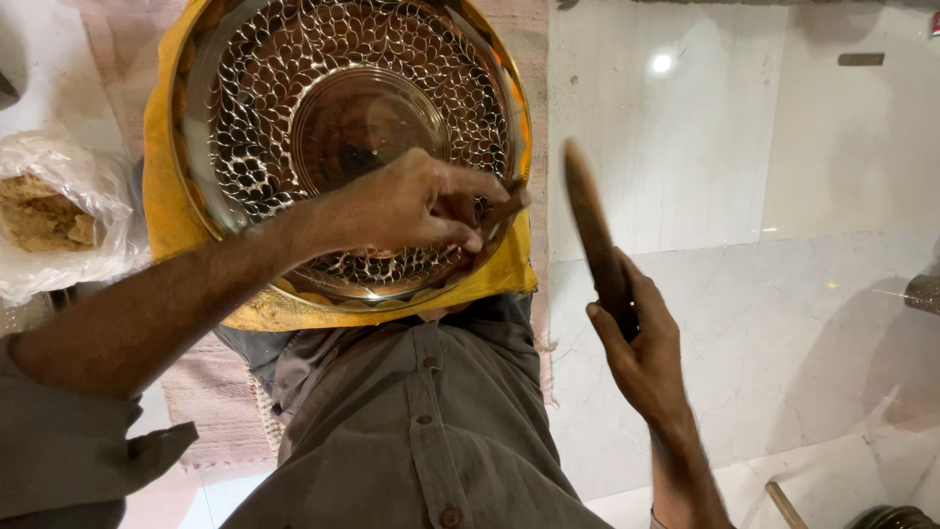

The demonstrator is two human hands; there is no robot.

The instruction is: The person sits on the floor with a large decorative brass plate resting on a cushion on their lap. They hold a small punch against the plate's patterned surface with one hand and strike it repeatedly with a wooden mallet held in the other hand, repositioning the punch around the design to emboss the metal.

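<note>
Left hand (411,204) pinched on small punch (501,211) against patterned metal bowl (294,88), right hand (641,338) clamped round wooden mallet (590,230) — raised beside it.

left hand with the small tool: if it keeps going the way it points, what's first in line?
Probably the patterned metal plate: the left hand pinches a small punch angled onto its rim area. Depth is unclear; the tip may already touch.

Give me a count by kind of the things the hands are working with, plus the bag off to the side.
Patterned metal plate: 1
Small punch tool in the left hand: 1
Wooden mallet in the right hand: 1
Yellow cloth: 1
Plastic bag: 1
Total: 5
</note>
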